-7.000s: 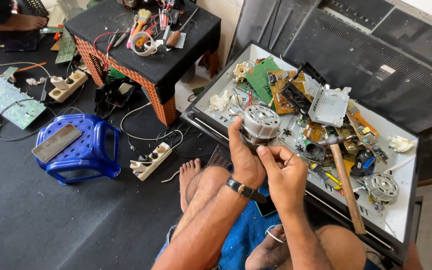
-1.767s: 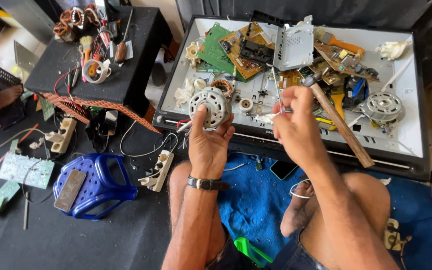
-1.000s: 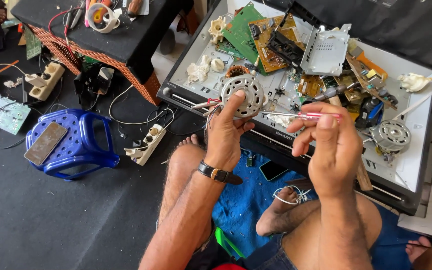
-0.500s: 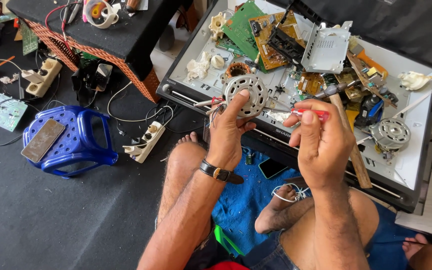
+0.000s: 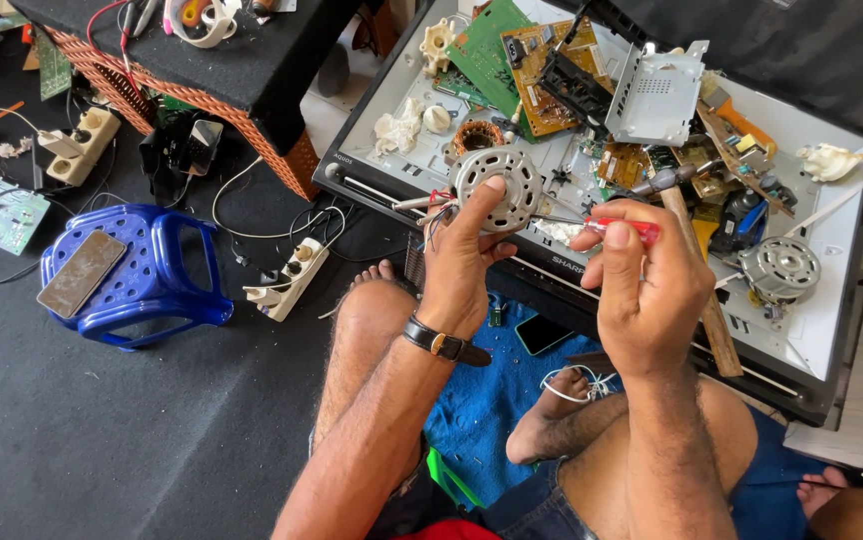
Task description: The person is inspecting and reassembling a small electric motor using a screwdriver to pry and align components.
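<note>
Over a white flat panel tray (image 5: 832, 330) full of circuit boards, the left hand (image 5: 462, 262) grips a round silver metal motor (image 5: 498, 186). Just beside, the right hand (image 5: 647, 285) is closed around a red-handled screwdriver (image 5: 620, 229), its tip pointing toward the motor.

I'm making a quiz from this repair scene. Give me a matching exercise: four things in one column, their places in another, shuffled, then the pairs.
Things:
1. round metal motor
2. red-handled screwdriver
3. phone
4. hammer

Places:
A. on the blue plastic stool
B. in the left hand
C. on the white panel among parts
D. in the right hand

Pairs: 1-B, 2-D, 3-A, 4-C
</note>
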